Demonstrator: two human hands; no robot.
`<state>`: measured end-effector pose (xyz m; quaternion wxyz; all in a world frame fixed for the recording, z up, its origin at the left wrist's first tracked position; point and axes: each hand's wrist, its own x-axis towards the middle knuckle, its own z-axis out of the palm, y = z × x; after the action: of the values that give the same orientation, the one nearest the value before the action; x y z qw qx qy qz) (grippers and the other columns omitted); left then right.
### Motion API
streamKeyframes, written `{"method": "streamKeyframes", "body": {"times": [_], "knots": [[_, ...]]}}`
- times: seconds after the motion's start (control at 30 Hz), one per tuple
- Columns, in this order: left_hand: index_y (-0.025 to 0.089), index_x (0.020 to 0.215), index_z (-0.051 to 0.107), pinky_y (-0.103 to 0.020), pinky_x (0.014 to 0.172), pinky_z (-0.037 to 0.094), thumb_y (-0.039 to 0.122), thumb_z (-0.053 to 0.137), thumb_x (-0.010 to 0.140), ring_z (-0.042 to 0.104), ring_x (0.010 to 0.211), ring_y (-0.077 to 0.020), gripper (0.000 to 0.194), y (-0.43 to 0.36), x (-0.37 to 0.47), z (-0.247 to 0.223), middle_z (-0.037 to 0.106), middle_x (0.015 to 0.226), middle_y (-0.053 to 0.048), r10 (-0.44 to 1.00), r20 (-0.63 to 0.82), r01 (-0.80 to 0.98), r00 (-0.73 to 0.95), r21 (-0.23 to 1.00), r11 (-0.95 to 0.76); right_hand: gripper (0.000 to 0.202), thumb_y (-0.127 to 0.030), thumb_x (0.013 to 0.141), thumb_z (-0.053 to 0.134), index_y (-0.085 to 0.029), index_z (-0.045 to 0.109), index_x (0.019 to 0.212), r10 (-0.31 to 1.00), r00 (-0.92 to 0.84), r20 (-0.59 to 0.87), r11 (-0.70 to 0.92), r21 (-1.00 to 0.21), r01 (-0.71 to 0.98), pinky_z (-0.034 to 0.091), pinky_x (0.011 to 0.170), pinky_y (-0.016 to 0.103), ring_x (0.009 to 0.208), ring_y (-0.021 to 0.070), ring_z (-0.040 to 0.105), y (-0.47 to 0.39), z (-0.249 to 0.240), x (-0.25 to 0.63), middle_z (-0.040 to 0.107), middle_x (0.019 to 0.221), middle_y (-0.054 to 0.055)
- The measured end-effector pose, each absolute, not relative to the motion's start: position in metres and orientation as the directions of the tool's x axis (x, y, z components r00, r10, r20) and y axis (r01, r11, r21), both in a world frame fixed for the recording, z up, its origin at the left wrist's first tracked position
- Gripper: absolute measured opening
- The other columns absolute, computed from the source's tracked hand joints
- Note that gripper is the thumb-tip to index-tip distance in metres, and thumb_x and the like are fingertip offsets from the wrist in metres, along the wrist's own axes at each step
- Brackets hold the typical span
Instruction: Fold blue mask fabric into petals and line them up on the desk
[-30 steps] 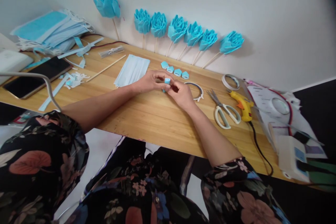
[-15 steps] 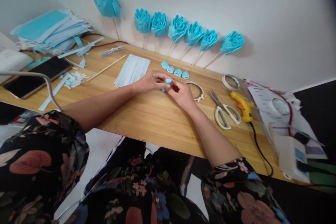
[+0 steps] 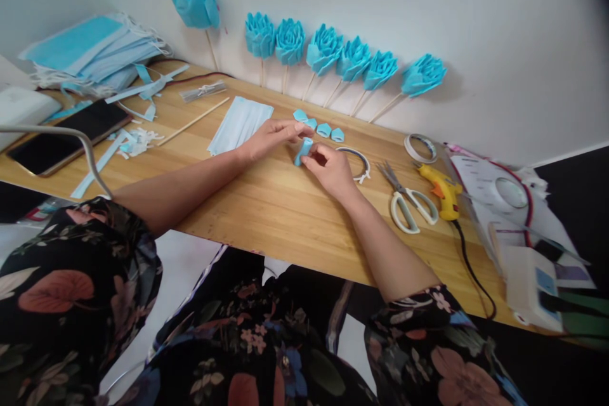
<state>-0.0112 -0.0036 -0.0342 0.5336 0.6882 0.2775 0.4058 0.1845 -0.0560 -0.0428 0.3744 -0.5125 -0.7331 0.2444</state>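
Between the thumb and fingers of my right hand (image 3: 333, 168) is a small light-blue rolled piece of fabric (image 3: 303, 151), held upright just above the wooden table. My left hand (image 3: 276, 137) is stretched out to its left, fingers extended past the top of the roll and nothing seen in them. Just behind the fingertips lie several small folded blue petals (image 3: 324, 130) in a row. A pale blue face mask (image 3: 242, 125) lies flat beyond my left wrist.
Blue fabric roses (image 3: 325, 49) on sticks lean against the wall. Scissors (image 3: 402, 193), a yellow glue gun (image 3: 440, 191) and tape rings (image 3: 421, 148) lie to the right. Leftward are stacked masks (image 3: 90, 51), a phone (image 3: 69, 136), a wooden stick (image 3: 193, 122) and scraps (image 3: 137, 141).
My left hand has let go of the blue roll and its fingers have straightened above it. The roll, now more exposed, stays in my right hand.
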Motion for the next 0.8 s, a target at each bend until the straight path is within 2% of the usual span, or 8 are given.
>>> {"method": "streamKeyframes", "body": {"times": [0.13, 0.3, 0.63, 0.8], "knots": [[0.021, 0.104, 0.081, -0.035, 0.100, 0.052, 0.066, 0.071, 0.084, 0.067, 0.114, -0.0233, 0.051, -0.007, -0.012, -0.030, 0.077, 0.113, -0.007, 0.769, 0.284, -0.049, 0.573, 0.948, -0.314, 0.010, -0.030, 0.083, 0.067, -0.021, 0.066, 0.078, 0.938, -0.167, 0.303, 0.342, -0.743, 0.575, 0.045, 0.068, 0.030, 0.069, 0.0162, 0.056, -0.057, -0.041, 0.184, 0.070, 0.077, 0.002], [0.021, 0.107, 0.080, -0.033, 0.089, 0.056, 0.059, 0.082, 0.076, 0.069, 0.107, -0.0227, 0.050, -0.002, -0.009, -0.037, 0.074, 0.121, -0.009, 0.723, 0.301, -0.088, 0.622, 0.944, -0.317, 0.018, -0.039, 0.087, 0.067, -0.021, 0.069, 0.083, 0.935, -0.175, 0.308, 0.351, -0.744, 0.568, 0.046, 0.071, 0.031, 0.074, 0.0173, 0.059, -0.058, -0.041, 0.183, 0.072, 0.083, 0.003], [0.022, 0.107, 0.081, -0.030, 0.087, 0.056, 0.051, 0.085, 0.075, 0.068, 0.111, -0.0227, 0.044, 0.001, -0.008, -0.039, 0.075, 0.118, -0.009, 0.706, 0.322, -0.089, 0.631, 0.934, -0.346, 0.018, -0.040, 0.085, 0.070, -0.022, 0.067, 0.083, 0.934, -0.181, 0.307, 0.354, -0.732, 0.582, 0.045, 0.068, 0.031, 0.073, 0.0174, 0.058, -0.057, -0.040, 0.183, 0.071, 0.082, 0.003], [0.020, 0.118, 0.077, -0.034, 0.087, 0.056, 0.050, 0.087, 0.073, 0.071, 0.103, -0.0227, 0.055, 0.002, -0.008, -0.043, 0.074, 0.121, -0.011, 0.709, 0.277, -0.082, 0.649, 0.951, -0.297, 0.021, -0.042, 0.086, 0.068, -0.023, 0.063, 0.078, 0.930, -0.190, 0.316, 0.366, -0.727, 0.581, 0.045, 0.068, 0.031, 0.072, 0.0174, 0.057, -0.058, -0.040, 0.183, 0.069, 0.079, 0.002]]}}
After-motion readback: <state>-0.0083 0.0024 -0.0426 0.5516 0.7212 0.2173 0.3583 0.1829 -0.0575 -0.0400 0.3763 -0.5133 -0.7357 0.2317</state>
